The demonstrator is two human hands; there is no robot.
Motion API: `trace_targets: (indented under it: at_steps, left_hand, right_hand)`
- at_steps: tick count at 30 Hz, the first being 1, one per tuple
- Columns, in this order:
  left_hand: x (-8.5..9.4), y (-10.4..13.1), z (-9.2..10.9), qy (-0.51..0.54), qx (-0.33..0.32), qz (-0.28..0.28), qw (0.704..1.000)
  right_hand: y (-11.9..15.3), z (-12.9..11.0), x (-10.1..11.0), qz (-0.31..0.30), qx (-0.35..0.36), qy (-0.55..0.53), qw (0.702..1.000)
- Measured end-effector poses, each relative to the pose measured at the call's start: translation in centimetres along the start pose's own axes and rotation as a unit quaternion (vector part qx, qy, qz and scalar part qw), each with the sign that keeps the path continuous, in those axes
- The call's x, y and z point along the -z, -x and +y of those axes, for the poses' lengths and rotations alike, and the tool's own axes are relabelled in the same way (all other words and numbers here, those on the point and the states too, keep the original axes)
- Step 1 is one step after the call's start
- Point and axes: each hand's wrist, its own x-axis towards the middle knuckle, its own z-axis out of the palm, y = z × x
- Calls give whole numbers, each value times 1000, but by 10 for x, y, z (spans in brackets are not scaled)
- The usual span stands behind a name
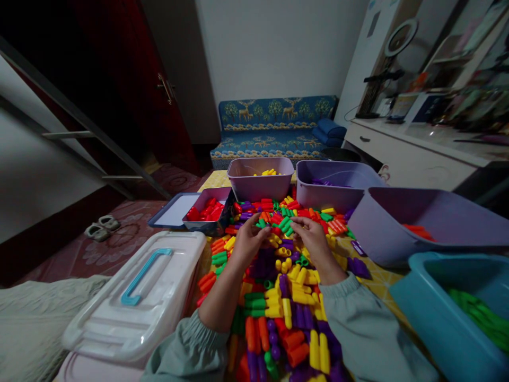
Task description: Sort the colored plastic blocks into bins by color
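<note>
A long heap of colourful plastic tube-shaped building pieces [300, 294] spreads below and between my hands, in red, orange, yellow, green and purple. Over its far part, my left hand [249, 239] has thumb and forefinger apart, close to small green and orange pieces. My right hand [312, 241] faces it, thumb and forefinger pinched at the edge of a green building piece [285, 225] made of joined tubes. How firmly the fingertips grip that piece is hard to make out. Both forearms reach over the heap in pale green sleeves.
Behind the heap stand a mauve bin [260, 185] with yellow pieces and another bin [334, 196] with purple ones. At right are a larger bin [382, 239] with orange pieces and a teal tub [433, 313] holding green. Left are a red-filled box [209, 225] and a lidded clear box [139, 297].
</note>
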Motion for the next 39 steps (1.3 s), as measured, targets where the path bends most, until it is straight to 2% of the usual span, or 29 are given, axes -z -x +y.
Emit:
trace_targets:
  at_steps: [2,4,6,9,12,14,16,18,21,24,26,29,32,36,39]
  left_hand:
    - [11,5,11,-169,-68,4,983]
    - [22,13,26,-348,-99,-18,932]
    - [32,22,41,-461,-83,-92,878]
    - [37,31,54,-528,-76,-208,820]
    - [33,36,54,-561,-94,-235,788]
    - [29,36,50,-573,-91,-236,780]
    - [26,35,45,-567,-84,-236,784]
    - [25,32,41,-539,-86,-225,807]
    - [23,22,30,-420,-96,-170,886]
    - [13,8,14,-213,-74,-60,972]
    - [5,1,3,-70,-39,-13,997]
    - [-6,-5,-6,81,-15,14,996]
    - [-11,-4,-7,156,-16,27,987]
    - [-13,-3,-5,183,-25,4,983]
    - [-12,-3,-8,141,-58,-13,988]
  right_hand:
    - [-1,2,2,15,3,21,1000]
    - [-2,2,3,26,12,49,998]
    - [-2,1,3,29,23,69,997]
    - [-1,-1,3,16,19,77,997]
    - [1,-4,1,5,4,76,997]
    - [2,-4,1,2,-1,77,997]
    - [2,-4,1,-1,-2,78,997]
    - [1,-4,1,-2,1,81,997]
    - [2,-5,-1,-9,20,89,996]
    - [6,-12,-5,-31,48,89,994]
    - [10,-18,-8,-62,59,85,993]
    - [15,-25,-12,-105,61,95,988]
    - [17,-27,-13,-110,52,99,988]
    - [15,-26,-11,-111,22,92,989]
    - [14,-27,-8,-119,17,106,987]
